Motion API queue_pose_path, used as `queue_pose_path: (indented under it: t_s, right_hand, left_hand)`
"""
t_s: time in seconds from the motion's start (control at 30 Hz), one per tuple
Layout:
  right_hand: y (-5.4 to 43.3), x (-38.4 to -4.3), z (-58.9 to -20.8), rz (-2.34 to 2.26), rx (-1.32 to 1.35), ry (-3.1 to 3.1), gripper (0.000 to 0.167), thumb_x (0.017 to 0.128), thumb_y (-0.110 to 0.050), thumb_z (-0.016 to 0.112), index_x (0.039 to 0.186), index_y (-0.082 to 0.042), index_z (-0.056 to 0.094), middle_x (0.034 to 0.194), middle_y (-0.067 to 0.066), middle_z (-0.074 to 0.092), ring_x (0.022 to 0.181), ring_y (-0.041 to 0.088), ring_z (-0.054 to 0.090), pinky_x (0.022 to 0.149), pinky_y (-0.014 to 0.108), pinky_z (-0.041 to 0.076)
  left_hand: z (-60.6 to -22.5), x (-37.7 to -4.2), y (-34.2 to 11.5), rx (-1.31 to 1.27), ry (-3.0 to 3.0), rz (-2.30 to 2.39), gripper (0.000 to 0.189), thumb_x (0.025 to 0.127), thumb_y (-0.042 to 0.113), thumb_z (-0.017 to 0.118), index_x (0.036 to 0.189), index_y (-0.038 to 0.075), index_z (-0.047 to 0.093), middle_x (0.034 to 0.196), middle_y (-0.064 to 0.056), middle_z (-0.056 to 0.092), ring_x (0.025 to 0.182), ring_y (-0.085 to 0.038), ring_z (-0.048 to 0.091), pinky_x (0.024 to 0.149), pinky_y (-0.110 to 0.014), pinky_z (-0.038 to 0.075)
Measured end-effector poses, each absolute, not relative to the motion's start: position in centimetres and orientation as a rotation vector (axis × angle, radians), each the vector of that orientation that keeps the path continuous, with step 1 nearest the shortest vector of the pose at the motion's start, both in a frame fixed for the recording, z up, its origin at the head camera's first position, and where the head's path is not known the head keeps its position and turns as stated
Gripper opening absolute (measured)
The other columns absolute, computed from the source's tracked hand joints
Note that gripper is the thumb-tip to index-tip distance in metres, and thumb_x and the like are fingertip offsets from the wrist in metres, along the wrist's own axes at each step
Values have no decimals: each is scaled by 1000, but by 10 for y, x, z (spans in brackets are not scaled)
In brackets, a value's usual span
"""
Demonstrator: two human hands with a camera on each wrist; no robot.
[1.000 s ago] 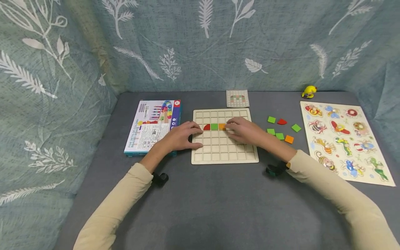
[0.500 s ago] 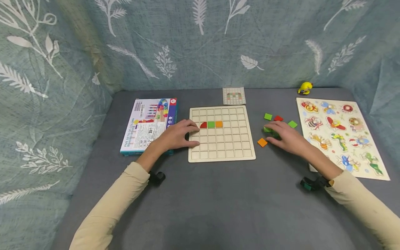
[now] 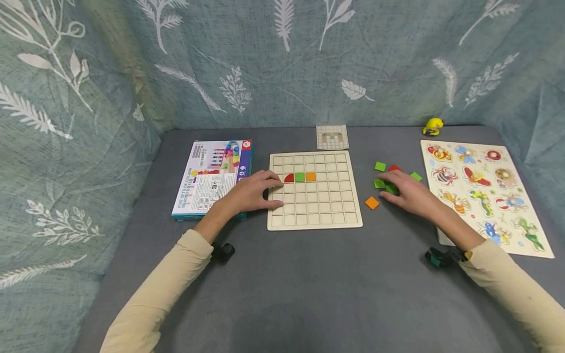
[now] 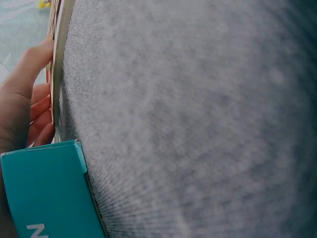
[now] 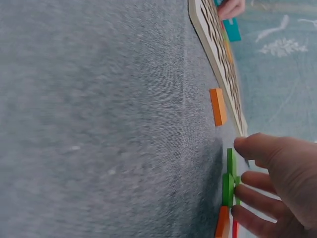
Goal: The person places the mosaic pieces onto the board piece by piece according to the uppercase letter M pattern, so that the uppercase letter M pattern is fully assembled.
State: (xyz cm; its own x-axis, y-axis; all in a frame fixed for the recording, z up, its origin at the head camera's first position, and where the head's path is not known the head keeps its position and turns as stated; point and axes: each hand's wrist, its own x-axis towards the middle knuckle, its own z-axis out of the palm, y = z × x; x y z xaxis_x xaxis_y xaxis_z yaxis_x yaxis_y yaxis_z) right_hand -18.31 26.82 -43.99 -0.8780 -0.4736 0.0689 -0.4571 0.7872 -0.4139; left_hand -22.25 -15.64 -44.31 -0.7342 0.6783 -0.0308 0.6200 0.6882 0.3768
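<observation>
Fingers spread, our left hand [image 3: 252, 192] touches the grid board's [image 3: 326, 210] edge while our right hand [image 3: 408, 193], fingers parted, has left the three tiles [image 3: 299, 177] set there for the loose green tiles [image 3: 379, 184], so we seem between placements.

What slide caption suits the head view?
Left hand touches a pale wooden grid board; right hand is over flat green square tiles on a gray tabletop.

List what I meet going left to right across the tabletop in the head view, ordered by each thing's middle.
Beaded-set box → left hand → grid board → loose orange square → right hand → insect puzzle board.
</observation>
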Motion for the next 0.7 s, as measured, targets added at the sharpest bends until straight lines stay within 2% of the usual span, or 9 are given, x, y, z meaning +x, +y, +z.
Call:
queue_pose_path:
  t_s: [0.13,0.37,0.6,0.7]
  right_hand:
    - [266,-189,-440,-637,-790,2914,46,88,-10,70,128,7,56,117,25,62,109,39,58,93,54,45]
    - [266,-196,-442,-558,-953,2917,24,84,0,71,108,3,68,103,20,65,97,36,60,85,50,48]
    - [268,-201,-438,-500,-1016,2907,22,84,-1,71,106,0,70,102,16,65,96,33,61,82,48,49]
    - [268,-203,-439,-455,-1012,2943,22,84,-5,72,106,-3,71,101,14,65,92,30,61,76,46,50]
  left_hand:
    - [-444,-221,-156,1058,2741,520,56,84,52,69,127,16,65,127,-1,57,114,-17,53,94,-39,50]
    - [-446,-219,-155,1050,2717,518,58,85,53,68,128,16,64,128,-1,57,115,-17,53,95,-39,50]
    - [-445,-221,-156,1060,2732,503,58,84,54,68,128,16,64,128,-1,56,114,-17,53,93,-38,50]
    - [-444,-221,-156,1055,2728,503,58,85,53,68,128,16,63,129,-1,56,115,-17,53,94,-39,50]
